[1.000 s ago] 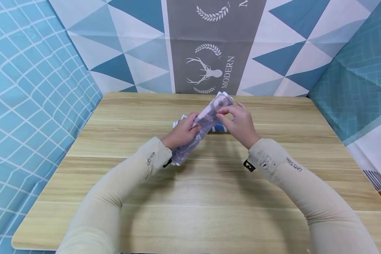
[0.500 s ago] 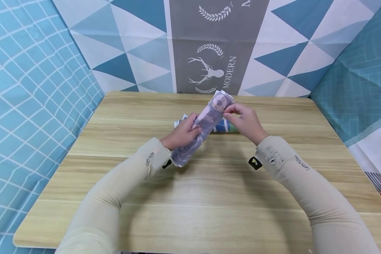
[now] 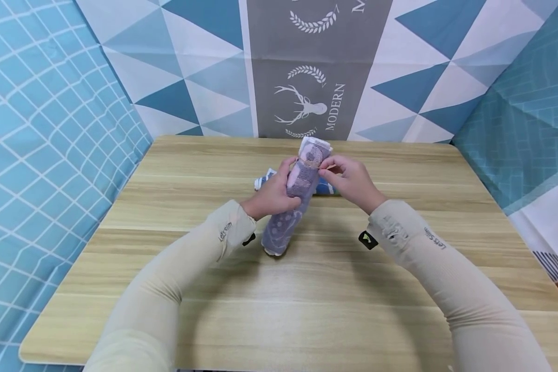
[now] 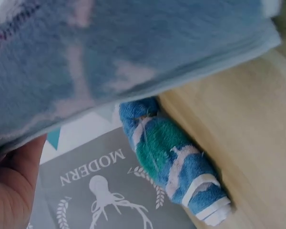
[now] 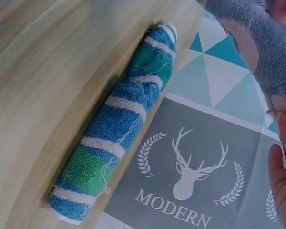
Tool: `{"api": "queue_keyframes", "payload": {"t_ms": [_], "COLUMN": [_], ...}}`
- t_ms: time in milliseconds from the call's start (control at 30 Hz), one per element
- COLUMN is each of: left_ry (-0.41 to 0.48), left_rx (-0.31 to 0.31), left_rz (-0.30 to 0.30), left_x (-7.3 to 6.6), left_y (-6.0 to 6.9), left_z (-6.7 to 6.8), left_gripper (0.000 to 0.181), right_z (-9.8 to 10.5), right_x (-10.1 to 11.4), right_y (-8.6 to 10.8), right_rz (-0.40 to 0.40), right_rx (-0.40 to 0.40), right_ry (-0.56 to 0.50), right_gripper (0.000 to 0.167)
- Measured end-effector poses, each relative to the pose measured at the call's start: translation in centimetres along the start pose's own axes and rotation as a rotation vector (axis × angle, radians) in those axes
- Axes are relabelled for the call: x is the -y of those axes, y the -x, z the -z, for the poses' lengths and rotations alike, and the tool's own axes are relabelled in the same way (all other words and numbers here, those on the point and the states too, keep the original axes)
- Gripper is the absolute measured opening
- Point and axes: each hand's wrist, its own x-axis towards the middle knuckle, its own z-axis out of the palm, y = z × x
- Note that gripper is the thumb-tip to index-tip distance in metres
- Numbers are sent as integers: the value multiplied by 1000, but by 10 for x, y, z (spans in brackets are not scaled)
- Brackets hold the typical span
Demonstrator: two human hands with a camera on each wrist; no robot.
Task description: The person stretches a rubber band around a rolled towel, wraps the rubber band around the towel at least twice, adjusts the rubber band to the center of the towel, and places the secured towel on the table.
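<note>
A rolled purple-grey towel (image 3: 283, 227) is held up at a tilt over the table, its white-edged end uppermost. My left hand (image 3: 275, 195) grips it around the middle from the left. Near the upper end a thin orange-tan rubber band (image 3: 309, 164) runs around the roll. With thumb and forefinger, my right hand (image 3: 351, 183) pinches this band at the towel's right side; the band shows at the fingertips in the right wrist view. Behind lies a second rolled towel (image 5: 112, 121), blue and green with white stripes, partly hidden in the head view.
The wooden table (image 3: 279, 310) reaches from the person to a patterned wall covering (image 3: 307, 67) at the back. Blue checked cloth (image 3: 42, 170) hangs along the left, teal cloth (image 3: 530, 113) along the right.
The purple-grey towel has turned more upright, its top swinging left and its lower end right. My left hand has shifted with it. My right hand moved right with the band, then back left.
</note>
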Motion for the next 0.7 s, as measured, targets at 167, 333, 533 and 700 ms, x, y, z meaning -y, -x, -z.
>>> {"api": "queue_keyframes", "payload": {"t_ms": [167,333,533,700], "left_ry": [38,-119,-199,-269], "left_rx": [-36,-57,-161,-247], "left_rz": [18,-31,-53,-73], "left_x": [1,1,2,1], "left_y": [-2,-4,-7,-9], "left_z": [-6,-4,-2,-1], "left_gripper": [99,90,74,65], "right_z": [0,2,5,6], "right_x": [-1,-1,-3,-3], "right_y": [0,0,2,6], "right_rz": [4,-8,-14,-3], "right_rx": [-5,-6,35,81], "right_ry": [10,13,-30,-166], "right_gripper": [8,9,7,6]}}
